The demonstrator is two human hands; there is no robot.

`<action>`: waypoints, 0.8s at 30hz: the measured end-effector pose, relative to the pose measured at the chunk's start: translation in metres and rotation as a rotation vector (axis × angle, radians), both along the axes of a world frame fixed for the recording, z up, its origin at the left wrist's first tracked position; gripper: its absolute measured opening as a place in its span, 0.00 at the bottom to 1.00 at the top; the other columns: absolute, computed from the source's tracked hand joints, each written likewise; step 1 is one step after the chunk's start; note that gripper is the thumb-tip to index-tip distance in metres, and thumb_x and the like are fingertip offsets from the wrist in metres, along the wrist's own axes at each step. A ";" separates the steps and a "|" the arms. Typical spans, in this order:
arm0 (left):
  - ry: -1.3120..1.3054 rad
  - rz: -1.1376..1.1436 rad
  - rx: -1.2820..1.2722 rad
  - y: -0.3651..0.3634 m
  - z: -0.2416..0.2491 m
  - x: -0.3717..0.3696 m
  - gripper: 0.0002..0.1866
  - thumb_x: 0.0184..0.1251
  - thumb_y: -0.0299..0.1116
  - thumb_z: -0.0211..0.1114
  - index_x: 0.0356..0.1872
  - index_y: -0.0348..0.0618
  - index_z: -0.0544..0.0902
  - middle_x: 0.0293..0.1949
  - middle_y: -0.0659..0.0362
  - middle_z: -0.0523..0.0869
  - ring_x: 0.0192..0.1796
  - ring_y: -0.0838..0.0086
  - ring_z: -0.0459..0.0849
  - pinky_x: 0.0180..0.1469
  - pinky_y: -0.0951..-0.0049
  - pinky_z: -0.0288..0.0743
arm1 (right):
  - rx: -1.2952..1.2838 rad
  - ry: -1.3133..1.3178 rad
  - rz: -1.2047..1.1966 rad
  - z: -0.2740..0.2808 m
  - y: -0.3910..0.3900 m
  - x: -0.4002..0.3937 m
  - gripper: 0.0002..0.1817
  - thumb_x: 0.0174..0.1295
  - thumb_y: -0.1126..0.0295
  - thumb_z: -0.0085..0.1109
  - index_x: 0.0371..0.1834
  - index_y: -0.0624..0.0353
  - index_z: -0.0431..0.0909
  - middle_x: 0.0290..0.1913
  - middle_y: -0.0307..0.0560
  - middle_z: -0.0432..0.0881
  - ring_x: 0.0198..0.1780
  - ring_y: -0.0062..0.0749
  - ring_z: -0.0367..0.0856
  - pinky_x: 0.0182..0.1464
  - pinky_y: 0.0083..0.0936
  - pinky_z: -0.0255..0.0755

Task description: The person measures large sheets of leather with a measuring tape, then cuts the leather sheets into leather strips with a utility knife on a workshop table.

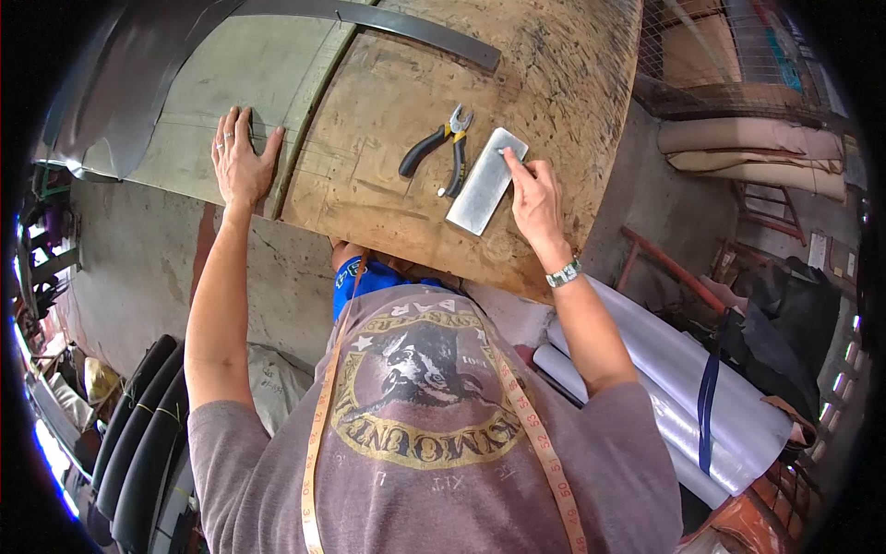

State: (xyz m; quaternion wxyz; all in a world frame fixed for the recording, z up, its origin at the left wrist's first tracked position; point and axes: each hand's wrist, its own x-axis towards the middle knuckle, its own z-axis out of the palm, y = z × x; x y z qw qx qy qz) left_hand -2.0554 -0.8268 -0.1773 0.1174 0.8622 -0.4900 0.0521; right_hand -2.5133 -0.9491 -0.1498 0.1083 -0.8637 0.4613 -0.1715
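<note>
My left hand point(244, 162) lies flat with spread fingers on the greenish sheet point(217, 83) covering the left part of the worktable, near its front edge. My right hand point(538, 198) is over a shiny rectangular metal block point(482, 189). Its index finger reaches onto the block's upper face, while the other fingers curl in. A small pale spot shows at the fingertip; I cannot make out whether it is a held piece or the nail. Just left of the block lie pliers point(447, 148) with black and yellow handles, jaws pointing away from me.
A dark flat metal strip point(425, 34) crosses the far side of the wooden tabletop point(369, 120). Dark sheet material point(120, 83) drapes over the left. Silvery rolls point(683, 369) stand at lower right, dark rolls point(148, 434) at lower left. A measuring tape point(544, 443) hangs round my neck.
</note>
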 end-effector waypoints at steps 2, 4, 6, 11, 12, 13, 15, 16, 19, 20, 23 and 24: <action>-0.003 0.003 -0.008 -0.001 0.001 0.000 0.41 0.74 0.64 0.58 0.77 0.46 0.68 0.80 0.53 0.65 0.84 0.60 0.54 0.85 0.56 0.46 | 0.023 -0.012 -0.089 -0.004 -0.015 0.001 0.22 0.70 0.73 0.61 0.65 0.41 0.85 0.40 0.48 0.77 0.44 0.46 0.79 0.47 0.42 0.75; 0.006 -0.008 -0.018 -0.001 0.000 0.000 0.41 0.74 0.64 0.59 0.77 0.46 0.69 0.80 0.53 0.65 0.84 0.60 0.54 0.84 0.56 0.47 | 0.076 -0.074 -0.093 -0.007 -0.016 0.002 0.22 0.68 0.72 0.62 0.64 0.40 0.85 0.37 0.48 0.74 0.41 0.46 0.77 0.45 0.44 0.73; 0.001 -0.017 -0.025 -0.002 0.001 0.001 0.40 0.73 0.63 0.60 0.76 0.46 0.69 0.80 0.53 0.65 0.84 0.60 0.55 0.84 0.56 0.47 | 0.061 -0.048 -0.018 -0.004 -0.002 -0.001 0.21 0.67 0.72 0.63 0.63 0.41 0.86 0.37 0.48 0.74 0.41 0.47 0.77 0.45 0.44 0.73; 0.014 -0.009 -0.021 -0.001 0.004 -0.003 0.40 0.73 0.61 0.62 0.76 0.47 0.69 0.80 0.53 0.65 0.84 0.60 0.55 0.84 0.56 0.48 | 0.021 -0.033 -0.106 -0.004 -0.018 0.003 0.20 0.67 0.73 0.62 0.61 0.43 0.86 0.37 0.48 0.75 0.42 0.49 0.77 0.46 0.44 0.71; 0.007 -0.015 -0.030 -0.001 0.004 -0.001 0.40 0.73 0.61 0.62 0.76 0.46 0.69 0.80 0.53 0.65 0.84 0.59 0.56 0.84 0.56 0.48 | 0.027 -0.030 -0.019 -0.003 -0.011 0.002 0.20 0.67 0.72 0.62 0.62 0.44 0.86 0.38 0.49 0.75 0.42 0.49 0.77 0.46 0.45 0.71; 0.010 -0.017 -0.037 -0.001 0.002 -0.001 0.40 0.73 0.62 0.61 0.77 0.46 0.69 0.80 0.53 0.65 0.84 0.59 0.56 0.84 0.56 0.47 | 0.020 -0.016 -0.058 -0.002 -0.015 0.004 0.20 0.67 0.71 0.62 0.62 0.45 0.85 0.38 0.50 0.75 0.42 0.49 0.77 0.46 0.45 0.70; -0.024 -0.006 -0.004 0.000 -0.001 0.000 0.41 0.73 0.63 0.60 0.77 0.46 0.69 0.80 0.53 0.65 0.84 0.59 0.56 0.84 0.56 0.47 | 0.019 0.044 -0.118 0.003 -0.017 -0.001 0.20 0.68 0.70 0.62 0.63 0.45 0.85 0.38 0.50 0.75 0.42 0.48 0.77 0.45 0.46 0.70; -0.009 -0.004 -0.001 0.003 -0.003 -0.003 0.41 0.73 0.63 0.60 0.77 0.46 0.69 0.80 0.53 0.65 0.84 0.60 0.56 0.84 0.56 0.47 | 0.022 0.064 -0.089 0.004 -0.013 -0.004 0.19 0.68 0.70 0.62 0.62 0.45 0.85 0.38 0.50 0.75 0.43 0.48 0.77 0.45 0.46 0.70; -0.012 -0.006 -0.011 -0.004 0.002 0.004 0.41 0.74 0.64 0.59 0.77 0.46 0.69 0.80 0.53 0.65 0.84 0.60 0.55 0.84 0.56 0.47 | 0.015 0.083 -0.019 0.004 -0.002 0.004 0.18 0.70 0.69 0.60 0.61 0.44 0.86 0.39 0.51 0.75 0.45 0.48 0.77 0.46 0.45 0.70; -0.013 -0.004 -0.009 -0.004 0.001 0.005 0.41 0.74 0.64 0.59 0.77 0.46 0.69 0.80 0.53 0.65 0.84 0.60 0.55 0.84 0.56 0.47 | 0.092 0.074 -0.042 0.005 -0.002 0.002 0.18 0.70 0.69 0.60 0.62 0.44 0.86 0.40 0.51 0.75 0.46 0.48 0.77 0.48 0.44 0.71; -0.004 -0.003 0.005 0.002 -0.001 -0.004 0.40 0.74 0.63 0.59 0.77 0.46 0.69 0.80 0.53 0.65 0.84 0.60 0.55 0.84 0.56 0.46 | 0.027 0.123 -0.188 0.014 -0.020 0.010 0.19 0.69 0.69 0.61 0.62 0.43 0.86 0.41 0.51 0.75 0.47 0.48 0.77 0.48 0.44 0.71; -0.006 -0.005 -0.003 0.003 -0.004 -0.002 0.40 0.74 0.63 0.59 0.77 0.46 0.69 0.80 0.53 0.64 0.84 0.60 0.55 0.84 0.56 0.47 | 0.009 0.145 -0.153 0.018 -0.015 0.014 0.19 0.69 0.70 0.61 0.61 0.43 0.86 0.40 0.50 0.75 0.45 0.47 0.77 0.48 0.45 0.71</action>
